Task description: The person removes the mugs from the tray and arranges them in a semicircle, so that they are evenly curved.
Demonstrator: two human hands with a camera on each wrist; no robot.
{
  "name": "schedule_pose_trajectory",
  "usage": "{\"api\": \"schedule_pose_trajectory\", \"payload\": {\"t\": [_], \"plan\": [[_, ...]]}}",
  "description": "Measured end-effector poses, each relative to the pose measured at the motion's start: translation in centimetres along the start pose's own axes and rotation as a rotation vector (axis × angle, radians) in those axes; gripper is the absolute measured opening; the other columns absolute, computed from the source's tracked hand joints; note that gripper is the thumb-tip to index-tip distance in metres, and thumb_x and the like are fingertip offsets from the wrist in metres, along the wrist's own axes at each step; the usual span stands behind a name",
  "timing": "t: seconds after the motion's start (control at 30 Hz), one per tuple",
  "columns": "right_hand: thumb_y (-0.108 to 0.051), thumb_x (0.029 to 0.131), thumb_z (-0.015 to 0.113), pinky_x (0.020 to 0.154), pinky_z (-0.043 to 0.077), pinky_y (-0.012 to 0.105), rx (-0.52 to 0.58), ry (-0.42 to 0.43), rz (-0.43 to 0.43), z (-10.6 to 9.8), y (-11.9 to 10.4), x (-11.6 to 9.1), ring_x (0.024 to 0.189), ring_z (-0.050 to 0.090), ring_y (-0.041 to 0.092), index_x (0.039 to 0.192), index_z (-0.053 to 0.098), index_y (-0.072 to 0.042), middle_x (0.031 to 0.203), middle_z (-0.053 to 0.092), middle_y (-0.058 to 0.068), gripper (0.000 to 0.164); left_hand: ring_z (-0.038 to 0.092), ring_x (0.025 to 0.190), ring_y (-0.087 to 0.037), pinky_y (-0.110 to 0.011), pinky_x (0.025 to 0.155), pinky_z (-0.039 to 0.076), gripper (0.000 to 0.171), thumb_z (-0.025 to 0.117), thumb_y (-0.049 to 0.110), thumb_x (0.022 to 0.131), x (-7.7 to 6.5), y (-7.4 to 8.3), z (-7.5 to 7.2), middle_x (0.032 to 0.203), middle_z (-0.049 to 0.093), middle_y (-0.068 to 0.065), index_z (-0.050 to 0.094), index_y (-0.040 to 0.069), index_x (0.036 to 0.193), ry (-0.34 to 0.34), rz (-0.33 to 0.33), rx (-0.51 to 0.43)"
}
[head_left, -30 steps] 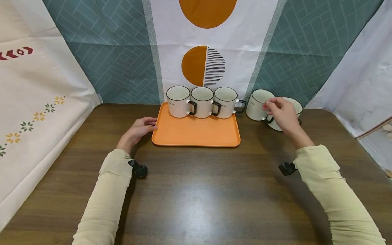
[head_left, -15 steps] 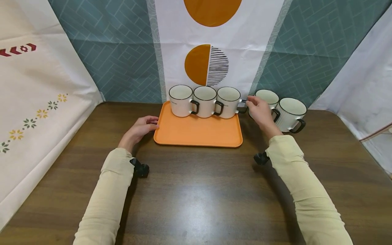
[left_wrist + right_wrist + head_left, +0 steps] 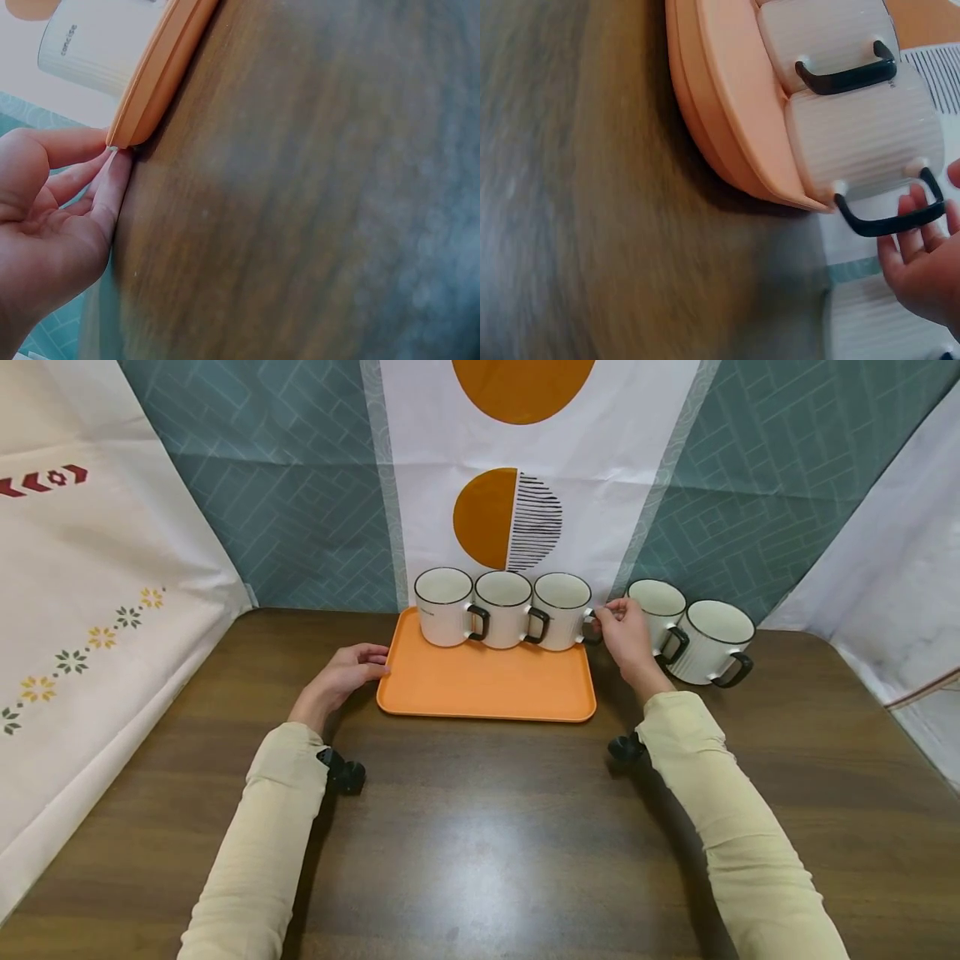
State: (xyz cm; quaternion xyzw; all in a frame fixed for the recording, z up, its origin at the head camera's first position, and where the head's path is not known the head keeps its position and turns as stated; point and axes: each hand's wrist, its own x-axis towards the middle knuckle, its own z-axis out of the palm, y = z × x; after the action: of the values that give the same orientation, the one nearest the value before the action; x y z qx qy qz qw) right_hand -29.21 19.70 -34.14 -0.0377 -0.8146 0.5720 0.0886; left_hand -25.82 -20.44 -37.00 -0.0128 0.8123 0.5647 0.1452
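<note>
An orange tray [image 3: 486, 692] lies on the table with three white, black-rimmed mugs standing in a row along its back. My left hand [image 3: 341, 681] holds the tray's left edge, thumb and fingers at the rim [image 3: 161, 82] in the left wrist view. At the tray's right end, my right hand [image 3: 630, 642] is at the black handle [image 3: 889, 225] of the rightmost mug [image 3: 558, 625]. Its fingers [image 3: 910, 238] reach into the handle loop; the thumb is mostly cut off in the right wrist view. That mug stands upright beside the middle mug [image 3: 501, 625].
Right of the tray, two more white mugs stand on the brown table [image 3: 465, 827]: one [image 3: 654, 599] partly behind my right hand, the other [image 3: 705, 647] farther right. A patterned cloth [image 3: 510, 443] hangs behind the tray. White cloth [image 3: 112, 652] borders the left side.
My right hand has moved left from the loose mugs to the handle of the rightmost mug on the tray. The left hand stays at the tray's edge.
</note>
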Motion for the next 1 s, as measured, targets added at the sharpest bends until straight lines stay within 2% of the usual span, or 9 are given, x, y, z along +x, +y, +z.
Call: {"api": "schedule_pose_trajectory", "payload": {"t": [0.1,0.23,0.37,0.47,0.67,0.77,0.87,1.0], "plan": [[-0.019,0.1,0.05,0.081,0.044,0.031,0.059,0.003,0.021,0.6,0.7,0.3,0.081,0.056,0.02,0.101,0.047,-0.005,0.09,0.057,0.013,0.015,0.047,0.112,-0.029,-0.04,0.104,0.037,0.05,0.054,0.003,0.096,0.0,-0.3,0.1,0.132,0.044,-0.025,0.036,-0.008,0.141,0.0,-0.004,0.002],[-0.022,0.1,0.048,0.079,0.044,0.029,0.048,-0.045,0.026,0.7,1.2,0.6,0.071,0.052,0.014,0.092,0.055,0.002,0.078,0.056,0.005,0.026,0.047,0.112,-0.029,-0.04,0.104,0.038,0.051,0.055,0.003,0.096,0.0,-0.3,0.1,0.133,0.045,-0.025,0.036,-0.009,0.141,-0.005,0.008,-0.012],[-0.019,0.1,0.045,0.07,0.046,0.022,0.125,-0.119,0.014,0.8,1.1,0.9,0.064,0.052,0.01,0.087,0.058,0.004,0.069,0.056,-0.001,0.029,0.047,0.111,-0.029,-0.04,0.104,0.037,0.051,0.055,0.004,0.096,0.0,-0.2,-0.2,0.133,0.045,-0.025,0.037,-0.008,0.141,0.007,0.0,-0.011],[-0.017,0.101,0.044,0.065,0.046,0.022,0.178,-0.174,0.013,0.9,1.0,0.9,0.059,0.049,0.01,0.079,0.054,0.001,0.065,0.052,-0.001,0.03,0.048,0.111,-0.028,-0.039,0.104,0.038,0.051,0.056,0.005,0.096,0.0,-0.2,-0.2,0.133,0.045,-0.024,0.037,-0.007,0.141,0.006,-0.008,-0.004],[-0.023,0.105,0.04,0.07,0.039,0.034,0.15,-0.28,-0.035,1.1,0.9,0.9,0.063,0.036,0.022,0.07,0.038,-0.003,0.063,0.034,0.002,0.04,0.049,0.106,-0.024,-0.031,0.096,0.042,0.05,0.055,0.003,0.096,0.0,-0.2,-0.4,0.132,0.045,-0.026,0.036,-0.011,0.14,0.009,0.027,-0.009],[-0.025,0.105,0.039,0.073,0.038,0.039,0.141,-0.282,-0.032,1.1,0.9,0.7,0.066,0.037,0.025,0.071,0.038,-0.002,0.064,0.033,0.003,0.041,0.049,0.106,-0.023,-0.028,0.094,0.043,0.05,0.054,0.002,0.096,0.0,-0.3,-0.4,0.132,0.045,-0.026,0.036,-0.011,0.14,0.008,0.028,-0.012],[-0.023,0.105,0.038,0.075,0.037,0.043,0.126,-0.258,-0.021,1.1,0.3,0.0,0.068,0.037,0.027,0.073,0.038,0.0,0.065,0.034,0.005,0.04,0.049,0.108,-0.024,-0.031,0.097,0.041,0.051,0.054,0.003,0.096,0.0,-0.4,-0.3,0.133,0.045,-0.026,0.036,-0.011,0.141,0.004,0.018,-0.019],[-0.019,0.105,0.037,0.07,0.036,0.039,0.149,-0.215,-0.04,1.0,-0.5,-0.8,0.064,0.036,0.025,0.069,0.037,-0.002,0.061,0.033,0.003,0.04,0.048,0.111,-0.027,-0.037,0.102,0.039,0.051,0.055,0.002,0.095,0.0,-0.3,0.0,0.134,0.045,-0.026,0.036,-0.011,0.141,0.004,0.015,-0.033]]}}
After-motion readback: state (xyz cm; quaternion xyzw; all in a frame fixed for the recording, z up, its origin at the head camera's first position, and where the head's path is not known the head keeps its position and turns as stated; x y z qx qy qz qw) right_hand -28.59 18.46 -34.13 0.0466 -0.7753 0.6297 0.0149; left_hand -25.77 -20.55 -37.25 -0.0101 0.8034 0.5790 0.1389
